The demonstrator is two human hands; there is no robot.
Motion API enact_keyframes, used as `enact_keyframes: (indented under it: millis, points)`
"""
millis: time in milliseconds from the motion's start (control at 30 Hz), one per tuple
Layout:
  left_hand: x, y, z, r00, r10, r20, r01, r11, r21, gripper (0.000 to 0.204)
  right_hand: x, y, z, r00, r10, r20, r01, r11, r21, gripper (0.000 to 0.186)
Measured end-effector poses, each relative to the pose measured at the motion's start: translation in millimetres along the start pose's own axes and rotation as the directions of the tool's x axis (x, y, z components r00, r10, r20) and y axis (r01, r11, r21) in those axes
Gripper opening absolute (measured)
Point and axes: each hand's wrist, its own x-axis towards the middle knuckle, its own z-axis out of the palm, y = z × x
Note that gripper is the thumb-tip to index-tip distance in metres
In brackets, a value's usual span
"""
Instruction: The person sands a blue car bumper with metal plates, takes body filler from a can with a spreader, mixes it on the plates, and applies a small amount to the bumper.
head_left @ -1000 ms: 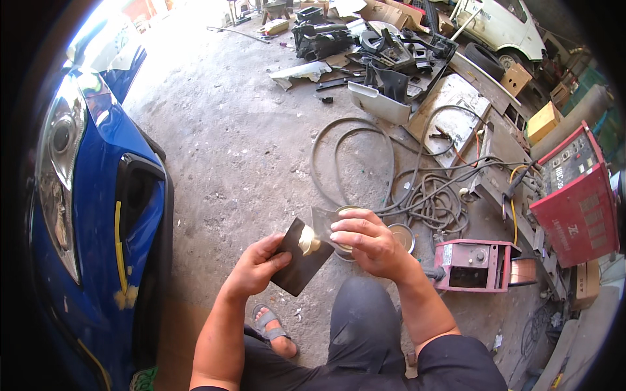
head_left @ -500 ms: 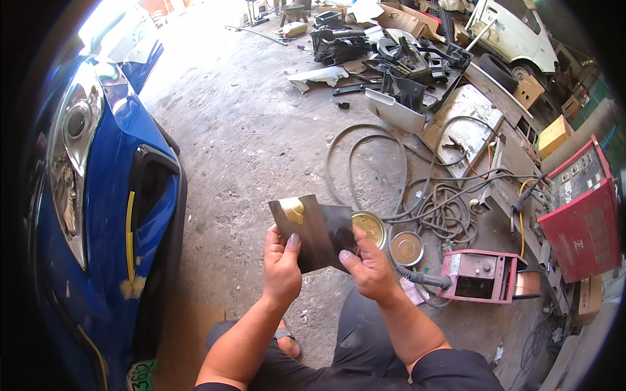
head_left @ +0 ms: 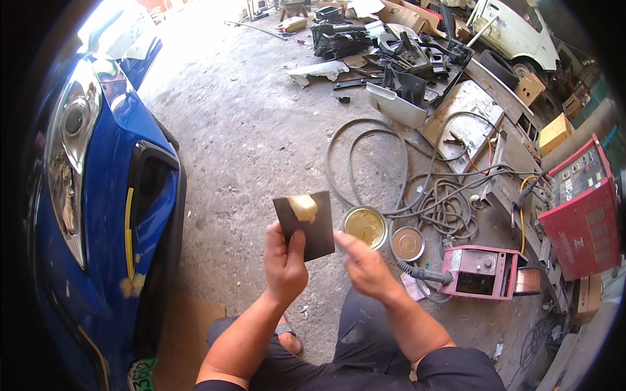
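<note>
My left hand [head_left: 285, 260] grips a dark flat plate [head_left: 313, 238] from below, thumb across its front. Pale yellow paste [head_left: 304, 207] lies smeared near the plate's top edge. Beside the plate's right edge is my right hand [head_left: 368, 264], blurred, its fingers curled and pressed together. Whatever it holds is hidden or edge-on. Just beyond that hand an open round tin [head_left: 385, 229] with yellowish paste inside stands on the floor. A smaller round disc like a lid [head_left: 408, 244] lies to the tin's right.
A blue car front [head_left: 107, 221] with yellow tape and a pale patch fills the left side. On the right are coiled cables [head_left: 450, 215], a pink wire feeder [head_left: 479, 270] and a red welding machine [head_left: 580, 208]. Dark car parts [head_left: 398, 58] are heaped at the back.
The dark sheet that my right hand held against the plate no longer shows. That hand has shifted slightly right and down. The paste patch on the plate looks different in shape.
</note>
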Motion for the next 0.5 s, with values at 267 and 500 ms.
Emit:
enact_keyframes:
  millis: [267,500]
  points:
    - [10,-6,-8,0.867,-0.452,0.209,0.487,0.681,-0.546,0.029,-3,8,-13,0.966,0.022,0.257,-0.151,0.856,0.494,0.032]
    - [7,6,-1,0.925,-0.314,0.214,0.380,0.778,-0.500,0.033,25,39,-23,0.977,0.202,0.064,-0.202,0.795,0.572,0.031]
